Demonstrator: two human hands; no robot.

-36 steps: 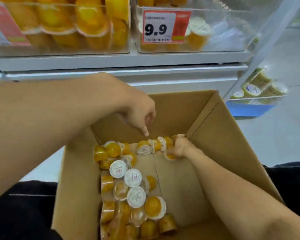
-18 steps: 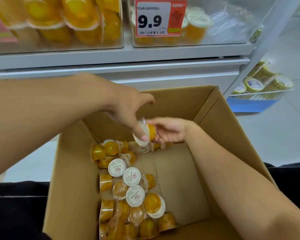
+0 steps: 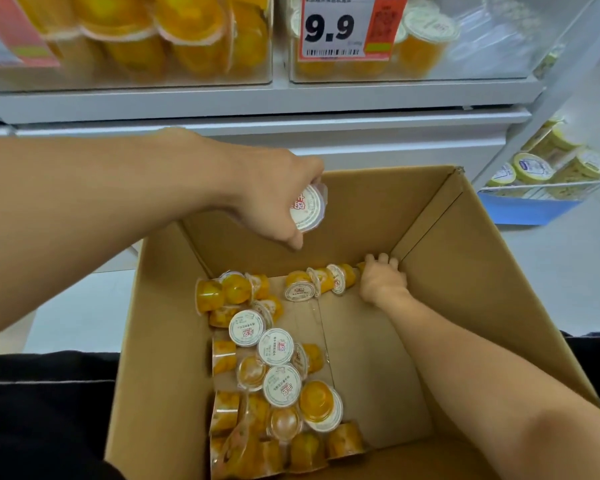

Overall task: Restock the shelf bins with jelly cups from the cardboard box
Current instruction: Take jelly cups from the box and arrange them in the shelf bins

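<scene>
Left hand (image 3: 274, 199) grips one jelly cup (image 3: 307, 209) above the cardboard box's (image 3: 465, 271) far wall. Right hand (image 3: 381, 278) is down in the far right corner, fingers curled on a cup there; grip unclear. Remaining cups (image 3: 267, 368) crowd the left side; right half of the floor is bare.

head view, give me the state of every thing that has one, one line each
brown cardboard box: open, partly filled
loose orange jelly cups: jumbled on the box floor, left side
left hand: raised over the box, shut on a white-lidded jelly cup
right hand: down at the box's far right corner, on the far row of cups; grip unclear
left clear shelf bin: well stocked
right clear shelf bin: few cups
</scene>
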